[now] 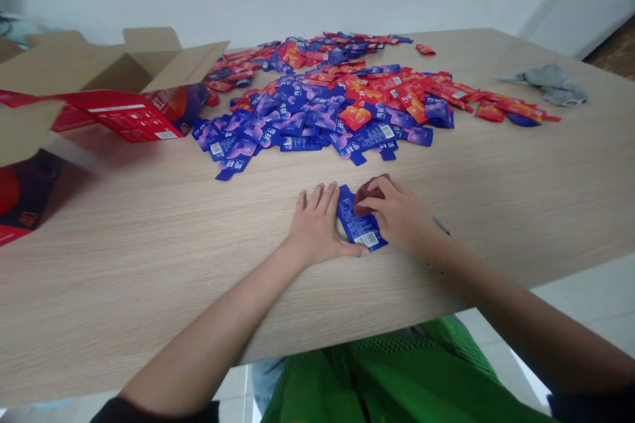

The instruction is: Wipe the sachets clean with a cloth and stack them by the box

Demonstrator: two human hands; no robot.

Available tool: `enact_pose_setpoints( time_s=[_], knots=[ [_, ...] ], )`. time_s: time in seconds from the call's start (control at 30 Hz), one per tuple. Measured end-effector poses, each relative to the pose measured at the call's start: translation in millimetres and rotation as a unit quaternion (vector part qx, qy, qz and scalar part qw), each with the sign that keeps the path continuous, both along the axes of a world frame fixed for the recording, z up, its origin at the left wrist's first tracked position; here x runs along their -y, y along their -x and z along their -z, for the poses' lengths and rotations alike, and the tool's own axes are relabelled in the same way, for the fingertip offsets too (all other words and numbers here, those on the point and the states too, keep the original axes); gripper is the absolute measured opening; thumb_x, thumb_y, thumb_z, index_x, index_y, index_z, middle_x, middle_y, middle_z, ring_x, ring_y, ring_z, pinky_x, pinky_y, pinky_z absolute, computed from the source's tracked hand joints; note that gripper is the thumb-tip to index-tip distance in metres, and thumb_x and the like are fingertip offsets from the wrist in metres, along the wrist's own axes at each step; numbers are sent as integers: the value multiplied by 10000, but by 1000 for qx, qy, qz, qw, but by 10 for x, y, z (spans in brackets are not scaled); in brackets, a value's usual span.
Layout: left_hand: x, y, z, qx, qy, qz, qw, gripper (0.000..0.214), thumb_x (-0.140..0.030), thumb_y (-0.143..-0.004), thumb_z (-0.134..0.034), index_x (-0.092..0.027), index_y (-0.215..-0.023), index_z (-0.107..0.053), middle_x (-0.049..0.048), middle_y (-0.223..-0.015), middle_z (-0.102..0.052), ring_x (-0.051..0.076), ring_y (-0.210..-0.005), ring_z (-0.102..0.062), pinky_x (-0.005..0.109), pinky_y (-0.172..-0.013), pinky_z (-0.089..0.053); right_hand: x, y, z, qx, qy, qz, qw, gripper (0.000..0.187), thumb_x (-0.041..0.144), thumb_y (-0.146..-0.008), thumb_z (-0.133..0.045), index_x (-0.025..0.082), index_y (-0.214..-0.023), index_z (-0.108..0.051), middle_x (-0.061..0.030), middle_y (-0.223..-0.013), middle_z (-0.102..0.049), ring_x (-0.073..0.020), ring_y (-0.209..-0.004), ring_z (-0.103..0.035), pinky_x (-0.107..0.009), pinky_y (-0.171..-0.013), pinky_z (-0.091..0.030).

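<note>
Near the counter's [149, 257] near edge, about midway along, a flat blue sachet [358, 228] lies on the pale wood-grain laminate. It is glossy foil with a white barcode patch at its nearer end. The left hand [317, 224] lies spread and flat beside it, palm down and holding nothing, with only the thumb resting on the sachet's near edge. The right hand [397, 211] is curled, its fingers closed over a dark red piece [368, 196] on the sachet's far end. That piece may be another sachet, though the fingers hide too much to be sure.

Further across, toward the far edge, spreads a loose heap of sachets [337, 98], blue ones nearer and red ones behind, slick and overlapping. At the left edge stands an open cardboard box [74, 72] with its flaps out, and a flattened red carton [126, 115] lies against it. A crumpled grey cloth [548, 82] lies by the far right corner, well apart from the hands.
</note>
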State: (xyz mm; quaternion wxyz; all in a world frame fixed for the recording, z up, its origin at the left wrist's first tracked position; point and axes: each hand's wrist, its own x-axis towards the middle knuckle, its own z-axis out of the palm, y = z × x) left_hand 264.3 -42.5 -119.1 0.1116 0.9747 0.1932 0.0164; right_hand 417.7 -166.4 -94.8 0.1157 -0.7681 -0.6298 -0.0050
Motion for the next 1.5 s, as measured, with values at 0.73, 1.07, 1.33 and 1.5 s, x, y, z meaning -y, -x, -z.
enact_pose_setpoints(
  time_s=[0.73,1.07,1.33,1.5],
  knots=[
    [1,20,13,7,-12,-2,1000,1327,-970,-547,-443,-113,-1532,-208,146,-1599,-214,389,-1460,-180,609,-1164,-107,-253,13,-166,-14,-4,-20,1000,317,139,-849,-493,252,-1019,-736,-93,-1134,-556,-256,-1092,-487,-382,-861,-447],
    [-16,17,-19,-6,-15,11,1000,1328,-951,-543,-487,-105,-1529,-211,137,-1604,-205,385,-1455,-188,603,-1156,-128,220,239,-40,14,31,-27,999,324,126,-824,-528,267,-1028,-737,-109,-1223,-540,-289,-1035,-487,-423,-819,-429],
    [7,20,-22,-6,-23,10,1000,1324,-916,-543,-544,-101,-1531,-208,136,-1605,-196,384,-1457,-180,599,-1162,-117,427,247,-96,-68,51,-49,995,393,70,-806,-504,302,-1008,-748,-90,-1207,-527,-267,-1061,-499,-429,-876,-446],
    [-21,30,0,-6,-20,11,1000,1358,-967,-514,-480,-104,-1529,-215,147,-1602,-200,394,-1457,-183,606,-1158,-127,63,0,-273,-85,33,-71,993,345,118,-852,-484,302,-961,-755,-67,-1129,-546,-220,-1053,-515,-389,-922,-442]
  ],
)
